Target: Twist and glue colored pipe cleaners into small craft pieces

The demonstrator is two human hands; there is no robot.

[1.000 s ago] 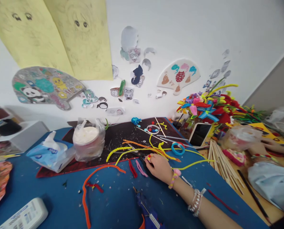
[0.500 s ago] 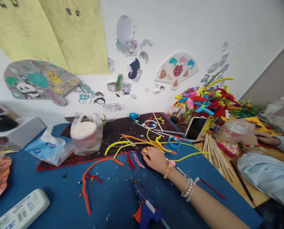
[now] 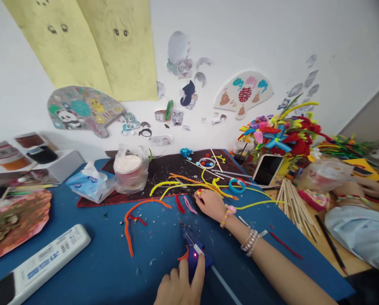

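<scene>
My left hand [image 3: 179, 284] reaches in from the bottom edge. Its index and middle fingers are stretched onto a blue hot glue gun [image 3: 192, 241] with an orange trigger, and a small red light glows beside a fingertip. The gun lies on the blue tabletop, its nozzle pointing away from me. My right hand [image 3: 211, 205] rests palm down with curled fingers, and whatever is under them is hidden. Near it lie yellow pipe cleaners [image 3: 189, 185], a pink pipe cleaner piece [image 3: 190, 205] and a red piece [image 3: 179, 204]. An orange pipe cleaner [image 3: 128, 228] curves further left.
A bagged tub [image 3: 130, 169] and tissue pack [image 3: 92, 184] stand back left. A long white box [image 3: 49, 262] lies front left. Wooden sticks [image 3: 294, 207], a phone [image 3: 267, 170] and pipe cleaner flowers [image 3: 278, 137] are at right, beside another person's sleeve [image 3: 361, 226].
My left hand has come into view and put its fingers on the glue gun, where a red light now shows. My right hand stays in place; the view has shifted left.
</scene>
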